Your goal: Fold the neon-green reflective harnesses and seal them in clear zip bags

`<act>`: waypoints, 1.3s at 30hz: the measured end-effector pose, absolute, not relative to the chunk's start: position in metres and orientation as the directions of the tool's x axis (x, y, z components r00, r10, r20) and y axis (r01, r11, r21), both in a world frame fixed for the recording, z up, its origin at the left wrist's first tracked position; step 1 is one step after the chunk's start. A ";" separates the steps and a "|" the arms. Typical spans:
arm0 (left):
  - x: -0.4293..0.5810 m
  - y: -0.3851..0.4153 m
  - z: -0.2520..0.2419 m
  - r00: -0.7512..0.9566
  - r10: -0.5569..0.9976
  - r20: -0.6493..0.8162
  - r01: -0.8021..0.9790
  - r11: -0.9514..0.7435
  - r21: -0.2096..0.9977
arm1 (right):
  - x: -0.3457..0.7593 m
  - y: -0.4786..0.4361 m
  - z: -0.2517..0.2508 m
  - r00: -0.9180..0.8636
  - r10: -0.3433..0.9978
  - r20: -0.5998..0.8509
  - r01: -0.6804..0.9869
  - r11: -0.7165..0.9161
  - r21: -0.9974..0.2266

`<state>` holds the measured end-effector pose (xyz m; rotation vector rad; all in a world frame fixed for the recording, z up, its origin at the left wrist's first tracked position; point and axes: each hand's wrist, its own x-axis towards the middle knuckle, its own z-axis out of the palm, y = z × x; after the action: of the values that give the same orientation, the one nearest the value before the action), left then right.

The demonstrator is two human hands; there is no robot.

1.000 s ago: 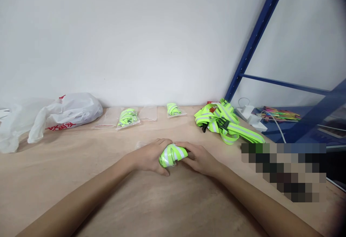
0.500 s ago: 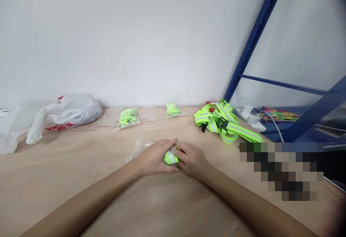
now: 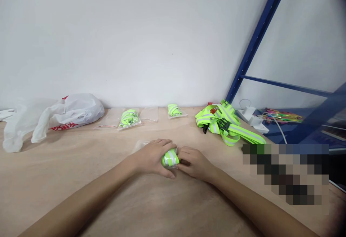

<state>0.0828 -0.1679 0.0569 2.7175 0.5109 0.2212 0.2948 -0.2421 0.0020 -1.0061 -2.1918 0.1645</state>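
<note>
A rolled neon-green reflective strap (image 3: 170, 158) with pale grey stripes lies in a clear plastic bag between my hands, low over the wooden table. My left hand (image 3: 154, 157) is wrapped round the bagged strap from the left, thumb at the near side. At the bag's right edge, my right hand (image 3: 195, 164) has its fingers curled in and pressed together on the plastic; the fingertips are partly hidden. More clear plastic (image 3: 141, 145) shows behind my left hand.
A white plastic bag (image 3: 81, 110) sits at the back left. Two bagged straps (image 3: 129, 118) and flat clear bags (image 3: 149, 114) lie along the wall. Loose neon straps (image 3: 216, 119) are heaped at the back right, by a blue metal frame (image 3: 254, 45) and white plugs (image 3: 250, 114).
My left fingers have drawn back from the right hand, and more of the bagged strap shows. My right hand has shifted slightly right along the bag's edge. The view has moved a little.
</note>
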 end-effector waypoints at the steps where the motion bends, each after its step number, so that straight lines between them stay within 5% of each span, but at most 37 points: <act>1: 0.080 -0.166 0.058 0.932 0.356 0.064 0.306 -0.871 0.384 | 0.294 -0.242 0.003 -0.465 0.685 0.561 0.599 0.710 -0.371; 7: 0.075 -0.158 0.055 0.897 0.441 -0.035 0.424 -0.836 0.347 | 0.290 -0.247 0.009 -0.565 0.644 0.516 0.530 0.763 -0.371; 20: 0.086 -0.169 0.047 0.922 0.379 0.074 0.337 -0.883 0.327 | 0.287 -0.236 -0.016 -0.566 0.563 0.603 0.618 0.773 -0.142; 30: 0.095 -0.182 0.046 0.911 0.402 0.091 0.358 -0.881 0.309 | 0.277 -0.236 -0.022 -0.438 0.608 0.662 0.697 0.695 -0.177; 39: 0.088 -0.177 0.053 0.952 0.291 0.091 0.242 -0.902 0.358 | 0.277 -0.239 -0.016 -0.545 0.619 0.565 0.600 0.759 -0.253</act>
<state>0.0877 -0.1766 0.0531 2.7575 0.3883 0.2025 0.2766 -0.2392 -0.0159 -0.9083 -2.3021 0.0383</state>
